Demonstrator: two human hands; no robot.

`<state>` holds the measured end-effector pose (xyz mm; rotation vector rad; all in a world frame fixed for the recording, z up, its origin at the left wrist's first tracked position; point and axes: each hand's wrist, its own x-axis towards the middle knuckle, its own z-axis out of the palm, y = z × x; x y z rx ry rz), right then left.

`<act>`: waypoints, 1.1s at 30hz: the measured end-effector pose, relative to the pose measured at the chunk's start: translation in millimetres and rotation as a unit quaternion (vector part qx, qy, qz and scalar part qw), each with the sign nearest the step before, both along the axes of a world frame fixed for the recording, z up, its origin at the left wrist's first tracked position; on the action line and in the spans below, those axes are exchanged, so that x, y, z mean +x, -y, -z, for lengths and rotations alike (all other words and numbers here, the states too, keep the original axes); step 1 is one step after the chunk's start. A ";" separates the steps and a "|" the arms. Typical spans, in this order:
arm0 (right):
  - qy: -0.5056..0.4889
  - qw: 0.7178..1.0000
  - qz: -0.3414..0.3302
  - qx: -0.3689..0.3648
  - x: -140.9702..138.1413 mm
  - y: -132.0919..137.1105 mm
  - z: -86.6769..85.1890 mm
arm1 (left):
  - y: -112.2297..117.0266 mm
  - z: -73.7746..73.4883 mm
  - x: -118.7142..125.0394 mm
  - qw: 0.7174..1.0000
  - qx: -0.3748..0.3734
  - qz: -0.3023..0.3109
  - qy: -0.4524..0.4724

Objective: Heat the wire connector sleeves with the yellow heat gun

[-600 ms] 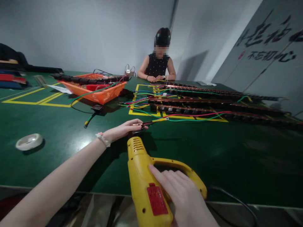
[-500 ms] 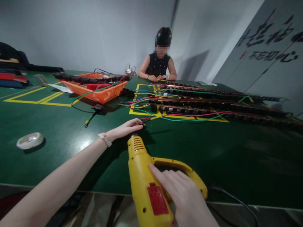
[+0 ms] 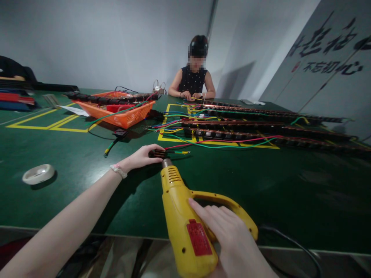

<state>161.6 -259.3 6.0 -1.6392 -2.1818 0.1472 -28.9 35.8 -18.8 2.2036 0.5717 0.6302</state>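
Note:
In my right hand (image 3: 224, 231) is a yellow heat gun (image 3: 179, 208), its metal nozzle pointing away from me. My left hand (image 3: 145, 155) is closed round a dark finned block (image 3: 158, 153) just beyond the nozzle. A short green-and-yellow wire (image 3: 181, 153) with a metal end sticks out to the right of the block. From the block a red wire (image 3: 179, 146) runs right toward the long dark strips. Whether the nozzle touches the block or my fingers, I cannot tell.
An orange basket (image 3: 127, 119) holds a dark strip and wires at back left. Long dark wired strips (image 3: 237, 134) lie at right. A white oval dish (image 3: 38, 174) sits at left. Across the green table (image 3: 275, 193), a person (image 3: 193, 79) handles wires.
My left hand has drawn back to the left, and the finned block and wire end now show. The heat gun has shifted slightly right, still in my right hand.

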 end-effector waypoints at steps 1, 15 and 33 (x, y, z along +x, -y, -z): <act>0.005 1.000 0.003 0.023 4.5 -0.7 -0.2 | 2.7 -1.0 0.2 1.000 0.013 0.002 -0.005; 0.039 0.995 0.019 0.095 20.8 0.0 -0.9 | 27.3 -0.3 32.2 0.985 0.161 -0.011 -0.066; 0.063 0.990 0.095 0.085 27.4 -1.1 5.4 | 2.3 0.1 -4.5 0.999 -0.025 -0.013 -0.032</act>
